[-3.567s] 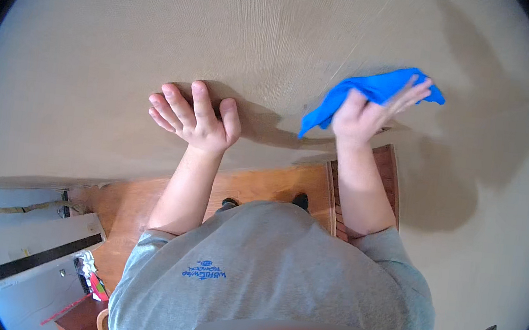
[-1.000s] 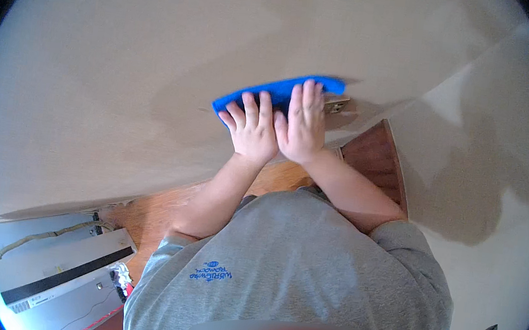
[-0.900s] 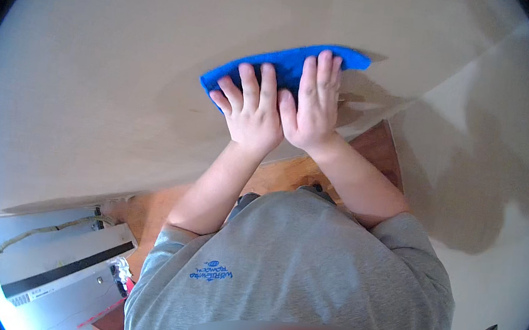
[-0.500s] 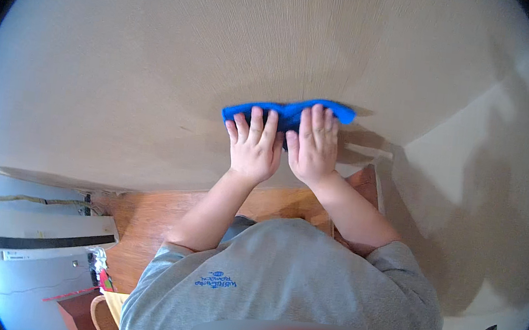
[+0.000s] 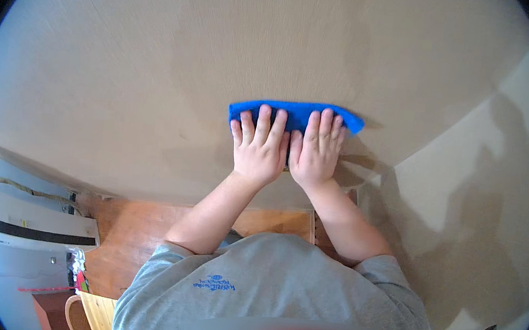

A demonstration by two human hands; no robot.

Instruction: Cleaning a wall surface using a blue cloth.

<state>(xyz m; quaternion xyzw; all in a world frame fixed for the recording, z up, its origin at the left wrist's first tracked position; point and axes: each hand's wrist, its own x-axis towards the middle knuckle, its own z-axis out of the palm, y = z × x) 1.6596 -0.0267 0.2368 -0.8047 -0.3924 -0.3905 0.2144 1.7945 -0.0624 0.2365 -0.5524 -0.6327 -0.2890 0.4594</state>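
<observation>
A blue cloth (image 5: 297, 115) is spread in a wide strip against a beige, finely ridged wall (image 5: 258, 42). My left hand (image 5: 258, 150) presses its left half, fingers stretched and slightly apart. On the right half lies my right hand (image 5: 317, 156), also flat, its thumb held away from the fingers. Both palms face the wall and hide the lower part of the cloth. Between my thumbs shows a narrow dark patch that I cannot make out.
On the right a pale side wall (image 5: 466, 205) meets the beige one at a corner and carries shadows. Below are a wooden floor (image 5: 122, 234), a tall white appliance with a black band (image 5: 32, 227), a branch (image 5: 23, 188) and light wooden furniture (image 5: 97, 315).
The cloth and both hands have shifted slightly right in the picture. More of the cloth's upper face shows above my fingers. The surroundings have moved in view, with the floor now lower.
</observation>
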